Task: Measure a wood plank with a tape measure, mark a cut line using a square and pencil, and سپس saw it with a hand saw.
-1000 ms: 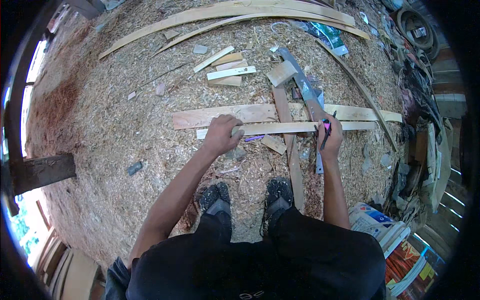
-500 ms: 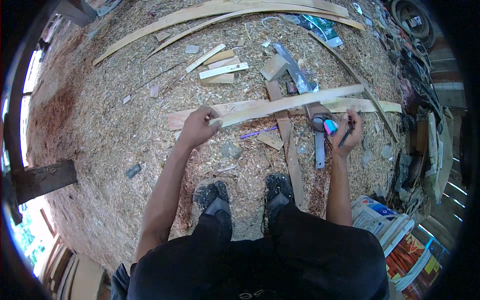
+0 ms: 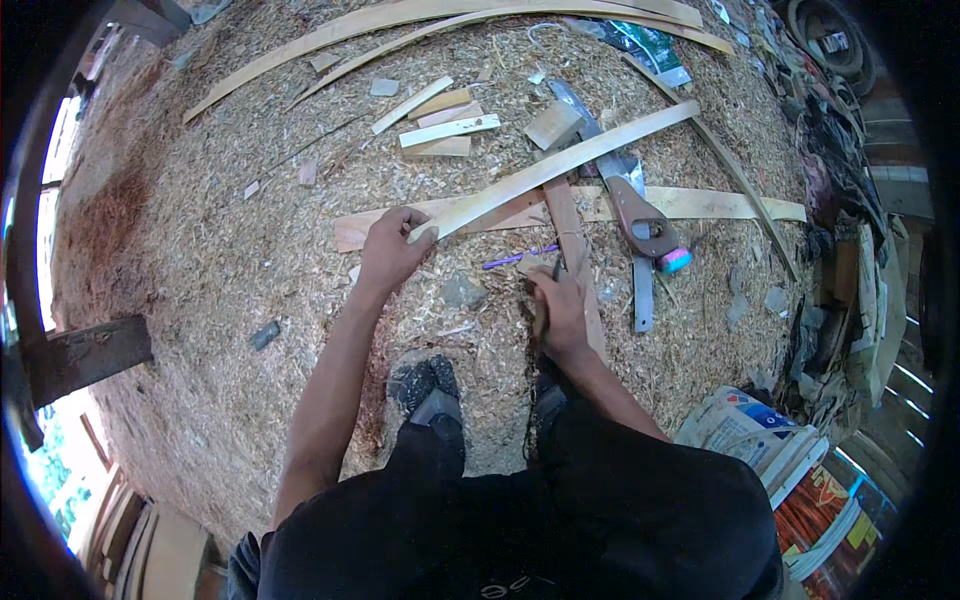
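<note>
A left hand holds a pale wood strip over shavings.
Its grip is pinched on the strip's lower end, left of centre; the strip slants toward the upper right, crossing over a saw. Near centre, the right hand is at a small block; I cannot tell whether its grip is closed.
</note>
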The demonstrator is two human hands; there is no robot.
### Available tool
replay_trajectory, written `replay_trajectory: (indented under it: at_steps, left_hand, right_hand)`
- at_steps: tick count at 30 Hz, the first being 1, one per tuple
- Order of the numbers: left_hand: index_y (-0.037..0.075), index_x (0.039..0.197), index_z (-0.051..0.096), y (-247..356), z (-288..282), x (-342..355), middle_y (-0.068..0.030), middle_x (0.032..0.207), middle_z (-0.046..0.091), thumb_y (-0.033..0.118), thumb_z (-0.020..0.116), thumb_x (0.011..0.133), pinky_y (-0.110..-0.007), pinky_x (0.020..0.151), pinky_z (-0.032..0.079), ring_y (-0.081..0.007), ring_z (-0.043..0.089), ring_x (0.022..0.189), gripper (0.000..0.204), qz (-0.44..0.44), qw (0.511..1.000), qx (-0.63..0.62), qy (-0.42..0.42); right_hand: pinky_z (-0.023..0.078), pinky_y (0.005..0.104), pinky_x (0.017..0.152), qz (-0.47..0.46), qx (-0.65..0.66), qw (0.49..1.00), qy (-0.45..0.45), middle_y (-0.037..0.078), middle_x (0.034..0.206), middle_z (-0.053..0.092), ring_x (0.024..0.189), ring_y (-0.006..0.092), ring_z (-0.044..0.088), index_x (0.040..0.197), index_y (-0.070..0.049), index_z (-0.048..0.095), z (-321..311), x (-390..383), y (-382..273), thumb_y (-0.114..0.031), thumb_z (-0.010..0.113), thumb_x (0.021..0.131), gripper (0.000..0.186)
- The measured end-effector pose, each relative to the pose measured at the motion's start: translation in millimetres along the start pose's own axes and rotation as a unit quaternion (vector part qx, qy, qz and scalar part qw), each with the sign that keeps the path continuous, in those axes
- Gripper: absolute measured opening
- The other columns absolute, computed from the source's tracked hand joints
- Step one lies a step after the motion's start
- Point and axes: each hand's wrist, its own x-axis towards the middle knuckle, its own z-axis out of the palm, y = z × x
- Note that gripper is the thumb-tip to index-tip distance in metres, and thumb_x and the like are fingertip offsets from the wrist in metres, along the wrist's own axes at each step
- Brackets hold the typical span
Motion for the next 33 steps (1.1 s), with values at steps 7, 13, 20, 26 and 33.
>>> replay_trajectory:
  at_steps: [7, 13, 20, 26, 33]
  left_hand:
    - [0.001, 0.103, 0.069, 0, 9, 7, -0.009, 0.095, 0.068, 0.02, 0.076, 0.088, -0.033, 0.08, 0.051, -0.0178, 0.064, 0.086, 0.025, -0.013, 0.999, -0.022, -0.033]
    - [0.002, 0.101, 0.069, 6, 10, 10, -0.0133, 0.097, 0.068, 0.019, 0.079, 0.082, -0.037, 0.079, 0.054, -0.0273, 0.067, 0.088, 0.027, 0.04, 0.999, 0.013, -0.014]
    - [0.005, 0.108, 0.067, 11, 12, 10, -0.0122, 0.102, 0.065, 0.019, 0.085, 0.076, -0.038, 0.087, 0.052, -0.0283, 0.066, 0.097, 0.039, 0.029, 0.997, 0.015, -0.074]
    - [0.006, 0.108, 0.069, 17, 23, 17, -0.0141, 0.104, 0.067, 0.021, 0.086, 0.074, -0.041, 0.09, 0.052, -0.0336, 0.065, 0.1, 0.041, 0.075, 0.995, 0.048, -0.044]
    - [0.007, 0.109, 0.074, 14, 34, 27, -0.0109, 0.109, 0.07, 0.025, 0.085, 0.076, -0.046, 0.097, 0.046, -0.0328, 0.062, 0.106, 0.04, 0.222, 0.964, 0.143, 0.005]
  right_hand:
    - [0.039, 0.0451, 0.098, 0.037, -0.12, 0.991, -0.043, 0.014, 0.128, 0.063, 0.118, 0.0331, 0.059, 0.125, -0.009, 0.063, 0, 10, -6, -0.008, 0.067, 0.09, 0.035]
    - [0.039, 0.0488, 0.099, 0.052, -0.074, 0.995, -0.046, 0.017, 0.126, 0.064, 0.117, 0.0357, 0.059, 0.122, -0.006, 0.063, -13, 18, -4, -0.007, 0.065, 0.09, 0.032]
    - [0.043, 0.0494, 0.094, 0.087, -0.066, 0.991, 0.077, 0.022, 0.117, 0.066, 0.108, 0.0422, 0.061, 0.118, -0.001, 0.062, -54, 32, 23, -0.007, 0.07, 0.087, 0.032]
    - [0.046, 0.0487, 0.093, 0.046, -0.06, 0.995, 0.07, 0.023, 0.12, 0.064, 0.107, 0.0417, 0.061, 0.125, 0.001, 0.061, -51, 27, 24, -0.019, 0.063, 0.096, 0.035]
    - [0.048, 0.0463, 0.093, 0.129, 0.161, 0.978, -0.028, 0.023, 0.107, 0.064, 0.101, 0.039, 0.063, 0.127, 0.003, 0.062, -22, 20, -17, -0.038, 0.044, 0.106, 0.049]
